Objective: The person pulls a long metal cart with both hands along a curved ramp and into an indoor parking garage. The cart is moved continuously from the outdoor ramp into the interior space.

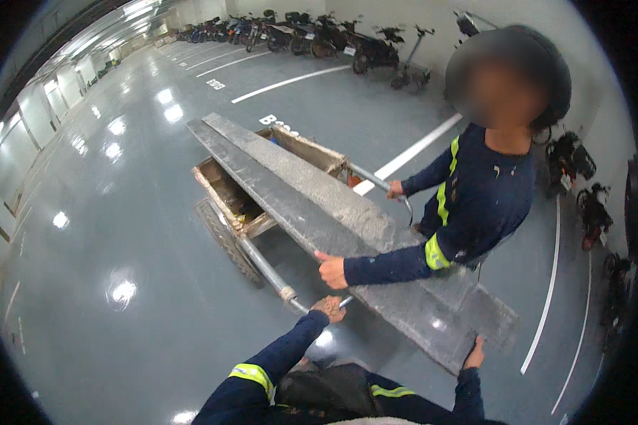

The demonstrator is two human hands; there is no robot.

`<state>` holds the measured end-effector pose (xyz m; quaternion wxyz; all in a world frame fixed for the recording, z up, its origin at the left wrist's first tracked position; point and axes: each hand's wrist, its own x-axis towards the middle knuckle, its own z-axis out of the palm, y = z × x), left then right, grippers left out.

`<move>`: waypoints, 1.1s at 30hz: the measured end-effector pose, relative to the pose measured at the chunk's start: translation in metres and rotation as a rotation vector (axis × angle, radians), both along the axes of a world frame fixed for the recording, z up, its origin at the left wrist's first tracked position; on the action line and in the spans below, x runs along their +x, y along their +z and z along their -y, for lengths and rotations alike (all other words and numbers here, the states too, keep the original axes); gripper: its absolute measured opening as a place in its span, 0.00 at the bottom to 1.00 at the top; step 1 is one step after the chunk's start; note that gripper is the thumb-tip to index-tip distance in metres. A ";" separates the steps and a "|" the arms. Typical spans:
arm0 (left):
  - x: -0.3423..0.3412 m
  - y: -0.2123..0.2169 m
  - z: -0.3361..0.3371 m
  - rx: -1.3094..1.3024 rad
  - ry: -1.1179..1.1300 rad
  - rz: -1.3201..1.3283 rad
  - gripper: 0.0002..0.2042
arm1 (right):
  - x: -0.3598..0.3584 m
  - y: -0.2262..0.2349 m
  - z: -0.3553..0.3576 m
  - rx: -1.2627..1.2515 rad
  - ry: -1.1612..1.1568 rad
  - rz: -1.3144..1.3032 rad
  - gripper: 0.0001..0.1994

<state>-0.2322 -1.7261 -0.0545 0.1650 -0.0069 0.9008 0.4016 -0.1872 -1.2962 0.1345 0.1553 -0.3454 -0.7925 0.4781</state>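
Note:
My left hand (329,309) is closed around the near metal handle (266,270) of a handcart. Its fingers wrap the bar close to its bent end. At the close end of a long dark grey slab (397,309), my right hand (475,353) grips the edge, thumb up along the side and the other fingers hidden. A rougher light grey slab (312,188) lies beside it, both lengthwise across the cart's wooden box (223,200). Opposite me, a co-worker's hand (331,270) rests at the dark slab's side; the other hand (395,188) holds the far handle.
The cart's wheel (228,244) stands on the glossy grey floor (120,340). A co-worker in a dark blue top with reflective bands (485,191) stands across the slabs. Motorbikes (376,49) line the far wall, with more at the right. White lines (418,150) mark parking bays.

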 end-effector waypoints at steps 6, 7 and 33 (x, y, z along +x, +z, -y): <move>-0.001 -0.004 0.007 -0.009 0.030 -0.011 0.17 | -0.005 -0.023 -0.011 -0.048 0.007 0.023 0.30; -0.004 -0.007 -0.006 -0.018 0.041 0.011 0.17 | -0.010 -0.027 -0.020 -0.066 -0.016 0.018 0.30; -0.160 -0.028 -0.158 -0.199 0.017 -0.036 0.24 | -0.157 -0.087 -0.166 -0.277 0.003 0.080 0.35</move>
